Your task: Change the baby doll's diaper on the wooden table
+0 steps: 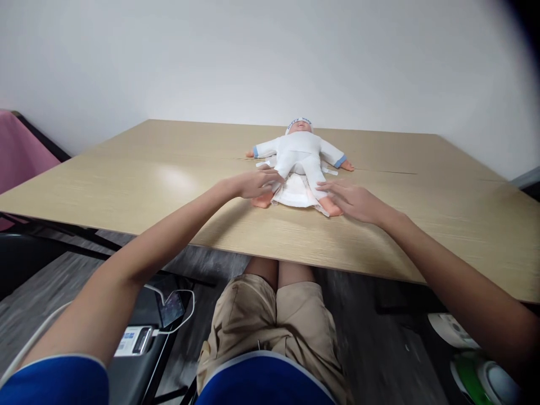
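A baby doll (300, 154) in white was laid face up on the wooden table (169, 180), a diaper (295, 196) spread beneath its legs. The left hand (257, 184) was rested loosely at the doll's near leg and the right hand (353, 201), fingers flat and open, at its other foot, nothing visibly gripped, seemingly to steady it.

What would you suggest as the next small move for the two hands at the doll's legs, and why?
Probably lift the doll's legs slightly: the left hand rests at one leg, the right hand lies open by the other foot, and the white diaper lies spread flat under the legs on the table, not yet wrapped.
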Action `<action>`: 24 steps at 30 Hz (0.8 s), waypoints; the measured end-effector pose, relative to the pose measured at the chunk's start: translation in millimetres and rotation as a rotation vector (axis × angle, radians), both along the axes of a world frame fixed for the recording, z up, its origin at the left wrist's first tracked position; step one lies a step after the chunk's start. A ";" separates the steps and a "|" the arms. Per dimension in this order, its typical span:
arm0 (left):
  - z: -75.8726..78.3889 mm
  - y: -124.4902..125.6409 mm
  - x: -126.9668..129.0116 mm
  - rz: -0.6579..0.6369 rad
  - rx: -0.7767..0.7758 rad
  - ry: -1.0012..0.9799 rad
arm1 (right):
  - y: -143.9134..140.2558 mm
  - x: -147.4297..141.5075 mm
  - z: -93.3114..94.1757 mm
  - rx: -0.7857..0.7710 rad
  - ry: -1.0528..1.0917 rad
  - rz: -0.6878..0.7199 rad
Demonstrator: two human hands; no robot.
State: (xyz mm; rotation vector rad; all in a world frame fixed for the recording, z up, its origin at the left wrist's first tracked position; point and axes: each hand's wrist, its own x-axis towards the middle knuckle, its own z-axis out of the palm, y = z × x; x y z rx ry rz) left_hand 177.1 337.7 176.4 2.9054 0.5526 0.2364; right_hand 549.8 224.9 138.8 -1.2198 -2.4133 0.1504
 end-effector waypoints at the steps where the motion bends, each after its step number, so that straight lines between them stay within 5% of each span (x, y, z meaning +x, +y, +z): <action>1: 0.5 -5.1 2.8 0.033 0.003 -0.001 | -5.9 -8.3 1.1 0.022 -0.025 -0.045; 7: -14.5 -24.3 12.3 0.110 0.107 -0.011 | -32.9 -52.4 -7.2 0.149 -0.256 -0.192; 13: -25.9 -29.8 18.2 0.207 0.190 -0.023 | -26.4 -61.8 -22.4 0.231 -0.273 -0.294; 19: -17.8 -23.7 23.1 0.308 0.062 -0.214 | -1.8 -46.2 -11.8 0.189 -0.013 -0.241; 24: 7.8 18.8 31.3 0.337 -0.137 -0.422 | 39.9 -28.2 15.2 0.025 0.324 -0.316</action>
